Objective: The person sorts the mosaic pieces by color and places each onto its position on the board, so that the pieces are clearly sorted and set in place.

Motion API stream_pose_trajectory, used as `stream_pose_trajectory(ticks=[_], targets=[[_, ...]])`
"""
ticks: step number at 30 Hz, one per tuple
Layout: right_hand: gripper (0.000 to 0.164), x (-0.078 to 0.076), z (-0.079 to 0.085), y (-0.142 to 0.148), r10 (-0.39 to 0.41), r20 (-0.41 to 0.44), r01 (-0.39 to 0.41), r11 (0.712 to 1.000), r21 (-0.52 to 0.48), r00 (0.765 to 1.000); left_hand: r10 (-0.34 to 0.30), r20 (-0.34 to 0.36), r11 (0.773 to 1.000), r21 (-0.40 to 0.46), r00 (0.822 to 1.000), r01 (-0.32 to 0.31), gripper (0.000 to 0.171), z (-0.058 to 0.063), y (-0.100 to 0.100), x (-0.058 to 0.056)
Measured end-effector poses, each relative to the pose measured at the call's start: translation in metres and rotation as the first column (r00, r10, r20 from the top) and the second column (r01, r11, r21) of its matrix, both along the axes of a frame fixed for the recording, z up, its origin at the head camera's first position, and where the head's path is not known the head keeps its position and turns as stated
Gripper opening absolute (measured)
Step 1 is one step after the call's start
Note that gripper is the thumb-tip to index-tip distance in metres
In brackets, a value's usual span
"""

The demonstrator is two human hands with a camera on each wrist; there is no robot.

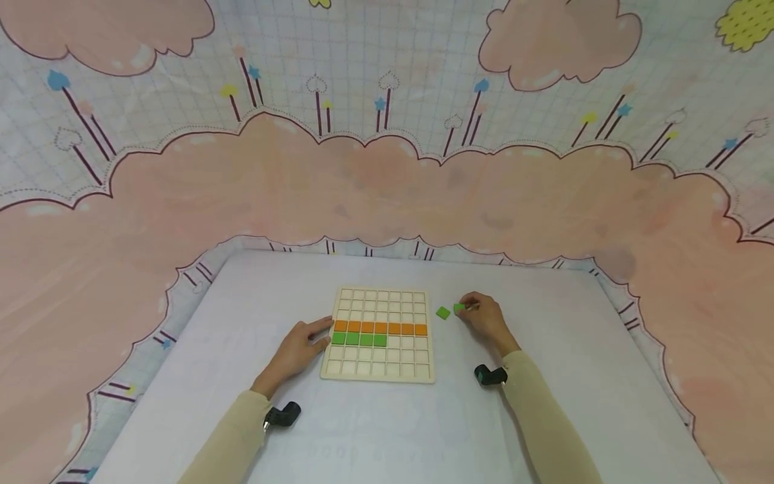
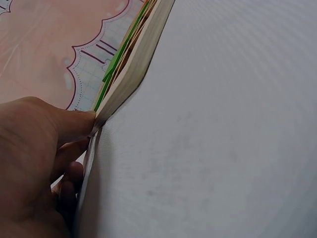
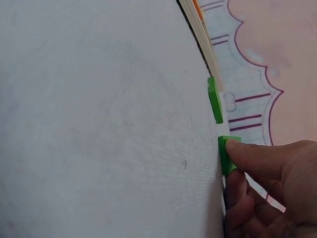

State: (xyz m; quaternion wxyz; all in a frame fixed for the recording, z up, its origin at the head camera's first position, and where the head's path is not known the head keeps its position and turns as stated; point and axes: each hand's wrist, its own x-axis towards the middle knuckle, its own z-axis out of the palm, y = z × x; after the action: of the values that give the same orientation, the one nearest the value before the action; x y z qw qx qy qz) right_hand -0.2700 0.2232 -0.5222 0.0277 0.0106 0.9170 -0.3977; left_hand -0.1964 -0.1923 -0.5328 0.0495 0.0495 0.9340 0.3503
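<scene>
A square pale board [image 1: 377, 370] with a grid of recesses lies on the white table. Orange tiles [image 1: 367, 327] fill one full row across it, and several green tiles [image 1: 352, 339] occupy the left part of the row below. My left hand [image 1: 299, 347] rests at the board's left edge, thumb and a finger spread along it; in the left wrist view the thumb touches the board's side [image 2: 131, 74]. To the right of the board, my right hand [image 1: 486, 318] pinches a green tile [image 3: 225, 154] between thumb and fingers. Another green tile [image 1: 443, 312] lies loose between that hand and the board.
The white table [image 1: 387, 437] stretches around the board and toward the front. Behind and beside it hangs a patterned cloth [image 1: 375, 188] with clouds and hearts. Small black devices [image 1: 491, 375] are worn at both wrists.
</scene>
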Motion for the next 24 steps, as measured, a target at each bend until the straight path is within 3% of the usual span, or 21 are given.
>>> stream_pose_trajectory(ticks=[24], targets=[[0.018, 0.022, 0.010, -0.006, -0.077, -0.071, 0.070, 0.992, -0.104, 0.994, 0.003, 0.007, 1.000, 0.003, 1.000, -0.003, 0.048, 0.000, 0.000, -0.001]])
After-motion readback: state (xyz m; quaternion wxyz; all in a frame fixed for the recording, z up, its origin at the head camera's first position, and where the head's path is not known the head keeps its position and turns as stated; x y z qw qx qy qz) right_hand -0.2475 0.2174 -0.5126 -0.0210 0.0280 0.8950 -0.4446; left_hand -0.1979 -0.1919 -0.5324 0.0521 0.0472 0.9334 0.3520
